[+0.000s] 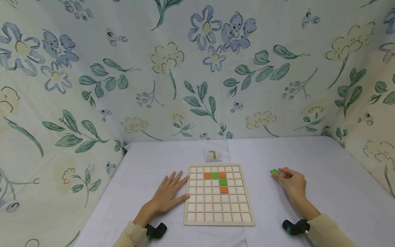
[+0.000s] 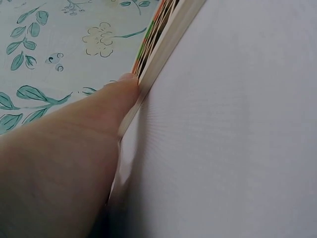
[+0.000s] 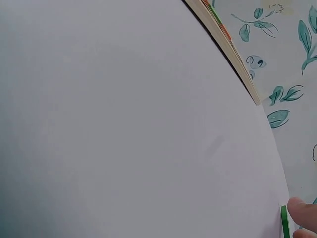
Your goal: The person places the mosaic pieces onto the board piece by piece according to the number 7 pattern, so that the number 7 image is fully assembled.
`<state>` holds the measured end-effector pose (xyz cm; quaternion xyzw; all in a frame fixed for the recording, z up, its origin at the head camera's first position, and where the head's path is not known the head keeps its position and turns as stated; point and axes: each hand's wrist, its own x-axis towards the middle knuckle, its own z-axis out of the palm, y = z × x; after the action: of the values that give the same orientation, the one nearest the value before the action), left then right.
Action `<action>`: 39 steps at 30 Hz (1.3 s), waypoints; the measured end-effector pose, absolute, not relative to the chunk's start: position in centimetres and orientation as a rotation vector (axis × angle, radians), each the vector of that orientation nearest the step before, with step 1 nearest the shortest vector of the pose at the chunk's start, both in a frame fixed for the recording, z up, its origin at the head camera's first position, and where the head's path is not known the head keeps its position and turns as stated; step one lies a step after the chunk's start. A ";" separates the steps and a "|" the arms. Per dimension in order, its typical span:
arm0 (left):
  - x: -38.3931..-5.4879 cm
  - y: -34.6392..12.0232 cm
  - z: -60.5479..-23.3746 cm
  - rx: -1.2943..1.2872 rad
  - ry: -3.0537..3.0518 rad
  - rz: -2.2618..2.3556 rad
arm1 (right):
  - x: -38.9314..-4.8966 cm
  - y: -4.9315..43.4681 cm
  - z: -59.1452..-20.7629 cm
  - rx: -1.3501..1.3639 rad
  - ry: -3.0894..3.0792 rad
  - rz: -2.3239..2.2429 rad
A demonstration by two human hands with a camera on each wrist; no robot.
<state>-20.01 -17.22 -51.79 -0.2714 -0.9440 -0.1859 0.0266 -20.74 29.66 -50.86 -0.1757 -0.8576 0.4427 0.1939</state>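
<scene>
A wooden grid board (image 1: 219, 224) lies on the white table. Three square tiles form a row near its top: an orange tile (image 1: 207, 175), a green tile (image 1: 214, 175) and another orange tile (image 1: 222, 175). Below the right one come a second green tile (image 1: 223, 182) and a lower orange tile (image 1: 224, 189). My left hand (image 1: 168, 193) rests with spread fingers at the board's left side, the thumb (image 2: 111, 99) right at its edge. Off to the right of the board, my right hand (image 1: 293, 185) pinches a green square tile (image 1: 274, 171) between thumb and fingers.
Behind the board lies a small pattern card (image 1: 212, 155) with a grid and a few coloured squares. White cloth (image 1: 265, 212) covers the table. Floral fabric (image 1: 191, 75) hangs at the back and both sides. Each wrist carries a black device (image 1: 296, 227).
</scene>
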 end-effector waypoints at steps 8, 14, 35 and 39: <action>-20.1 -17.2 -51.5 -0.836 -2.945 -0.555 | -20.8 29.3 -51.2 -0.446 -2.433 1.128; -20.1 -17.2 -51.6 -0.821 -2.963 -0.546 | -20.7 29.2 -51.3 -0.429 -2.454 1.093; -20.1 -17.3 -51.8 -0.829 -2.959 -0.525 | -21.2 29.6 -50.1 -0.374 -2.499 1.238; -20.1 -17.2 -51.9 -0.847 -2.922 -0.562 | -21.1 29.3 -49.4 -0.373 -2.508 1.274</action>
<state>-20.10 -17.25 -51.86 -0.2737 -0.9442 -0.1815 0.0241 -21.10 29.33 -49.39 -0.1301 -0.8736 0.4439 0.1512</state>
